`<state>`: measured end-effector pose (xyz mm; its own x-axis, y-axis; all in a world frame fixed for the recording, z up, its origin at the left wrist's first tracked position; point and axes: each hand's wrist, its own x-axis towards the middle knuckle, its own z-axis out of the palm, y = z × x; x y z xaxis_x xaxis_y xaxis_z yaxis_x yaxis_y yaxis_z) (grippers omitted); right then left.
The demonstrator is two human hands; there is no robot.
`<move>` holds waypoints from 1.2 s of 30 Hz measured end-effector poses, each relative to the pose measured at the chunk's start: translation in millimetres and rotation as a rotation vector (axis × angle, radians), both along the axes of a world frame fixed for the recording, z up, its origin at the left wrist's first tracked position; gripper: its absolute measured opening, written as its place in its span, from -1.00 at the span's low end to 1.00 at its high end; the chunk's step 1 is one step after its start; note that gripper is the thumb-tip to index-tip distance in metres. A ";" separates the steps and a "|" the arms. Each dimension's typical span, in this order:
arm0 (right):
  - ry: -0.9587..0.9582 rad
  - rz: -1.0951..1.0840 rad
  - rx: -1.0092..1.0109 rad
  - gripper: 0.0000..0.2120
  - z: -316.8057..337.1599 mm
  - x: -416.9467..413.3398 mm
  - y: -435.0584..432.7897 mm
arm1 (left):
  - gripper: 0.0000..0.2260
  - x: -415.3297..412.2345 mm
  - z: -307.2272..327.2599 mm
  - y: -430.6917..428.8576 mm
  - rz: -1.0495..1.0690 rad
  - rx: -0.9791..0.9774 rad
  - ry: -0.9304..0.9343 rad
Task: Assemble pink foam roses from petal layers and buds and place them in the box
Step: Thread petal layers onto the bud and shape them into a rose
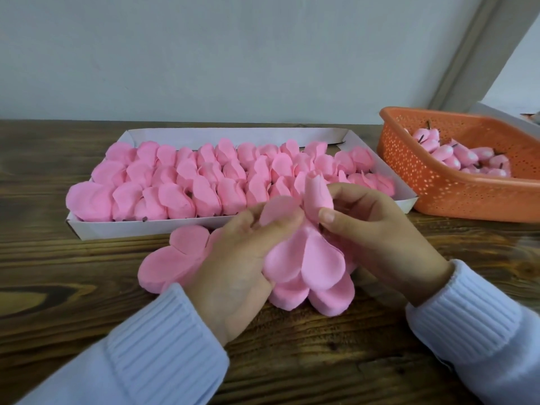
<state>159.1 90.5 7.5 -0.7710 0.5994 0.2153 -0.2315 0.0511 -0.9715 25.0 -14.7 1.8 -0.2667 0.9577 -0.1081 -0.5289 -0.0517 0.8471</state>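
Between our two hands, low over the wooden surface (87, 287), sits the rose we are building. Our left hand (245, 258) comes in from the lower left, its fingers curled round the petal layers (309, 261) from their left side. Our right hand (377, 235) reaches in from the lower right and pinches the bud (317, 194) between thumb and fingers, holding it upright just above the petals.

Just left of the left hand, and partly hidden beneath it, a stack of loose petals (169, 258) lies flat on the surface. Straight beyond both hands, the white box (187, 228) has its near wall close to our fingertips. It is packed with rows of finished roses (204, 176). Beyond the right hand and further right, well apart from it, the orange basket (455, 200) holds spare buds (455, 160). Bare wood shows nearer to us than the hands, between our pale ribbed sleeves (163, 340), and out to the left of the stack.
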 end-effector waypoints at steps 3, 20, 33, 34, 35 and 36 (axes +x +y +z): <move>0.024 -0.018 0.019 -0.82 -1.7 -0.9 -0.1 | -0.57 0.1 -2.4 -2.1 -0.086 -0.005 0.002; 0.284 -0.274 0.018 -0.89 6.5 -2.6 -6.0 | -0.66 -1.3 -5.7 -3.0 0.123 -0.091 0.194; -0.140 -0.351 0.696 -0.81 -1.9 -0.8 -9.5 | -0.84 -4.1 -9.6 2.6 0.208 -0.206 0.033; -0.166 -0.353 0.704 -0.82 -2.0 -0.8 -9.8 | -0.84 -3.6 -10.0 2.1 0.202 -0.191 0.035; -0.187 -0.353 0.710 -0.82 -1.5 -0.8 -10.2 | -0.83 -3.8 -10.0 1.5 0.194 -0.180 0.041; -0.205 -0.354 0.721 -0.82 -0.7 -0.4 -10.6 | -0.80 -3.5 -9.9 1.3 0.184 -0.172 0.042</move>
